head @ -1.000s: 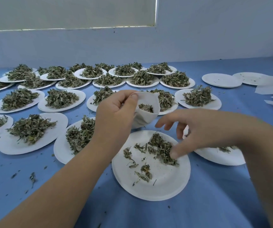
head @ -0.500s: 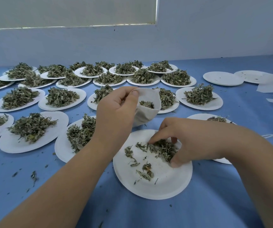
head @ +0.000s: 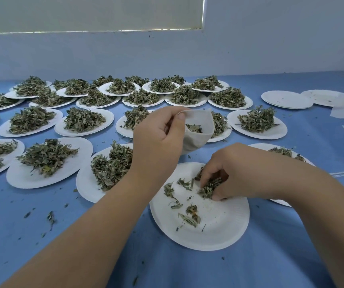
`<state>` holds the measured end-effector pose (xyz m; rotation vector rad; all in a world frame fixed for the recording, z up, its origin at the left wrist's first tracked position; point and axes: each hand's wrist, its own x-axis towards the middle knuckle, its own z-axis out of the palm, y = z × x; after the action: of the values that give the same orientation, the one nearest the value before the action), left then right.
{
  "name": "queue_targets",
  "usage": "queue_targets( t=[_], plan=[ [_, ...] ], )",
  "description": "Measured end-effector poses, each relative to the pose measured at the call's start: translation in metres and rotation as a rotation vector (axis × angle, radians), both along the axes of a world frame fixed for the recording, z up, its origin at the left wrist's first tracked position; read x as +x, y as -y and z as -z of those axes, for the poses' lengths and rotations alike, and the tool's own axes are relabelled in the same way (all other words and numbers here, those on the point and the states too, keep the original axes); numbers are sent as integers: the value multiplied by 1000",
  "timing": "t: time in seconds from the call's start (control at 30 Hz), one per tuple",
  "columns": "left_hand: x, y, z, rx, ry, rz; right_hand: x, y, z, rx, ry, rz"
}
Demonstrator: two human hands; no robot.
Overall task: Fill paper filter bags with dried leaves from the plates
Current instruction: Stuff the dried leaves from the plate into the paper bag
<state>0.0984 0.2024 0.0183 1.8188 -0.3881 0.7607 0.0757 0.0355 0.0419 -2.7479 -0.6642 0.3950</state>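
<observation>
Blue-clothed counter [head: 270, 267], near edge: left hand [head: 158, 138] pinches white paper filter bag [head: 198, 129] open, right hand [head: 235, 173] pinching dried green leaves [head: 208, 188] off round white paper plate [head: 219, 229]; next, probably lift to bag mouth.

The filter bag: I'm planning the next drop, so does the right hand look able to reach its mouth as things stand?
Probably yes. The left hand holds the filter bag open, mouth upward, just beyond the plate where the right hand pinches leaves; nothing lies between them.
</observation>
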Motion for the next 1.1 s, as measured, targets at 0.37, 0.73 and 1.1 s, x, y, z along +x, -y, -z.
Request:
queue_targets(
  t=[0.37, 0.73, 1.1],
  plan=[
    [-3, 0, 0, 205, 196, -83, -3, 2, -4, 118, 9, -33],
    [-1, 2, 2, 277, 223, -82, -12, 31, -36, 741, 71, -68],
    [-6, 11, 2, 305, 165, 14, -12, 15, -31, 500, 273, 192]
  ],
)
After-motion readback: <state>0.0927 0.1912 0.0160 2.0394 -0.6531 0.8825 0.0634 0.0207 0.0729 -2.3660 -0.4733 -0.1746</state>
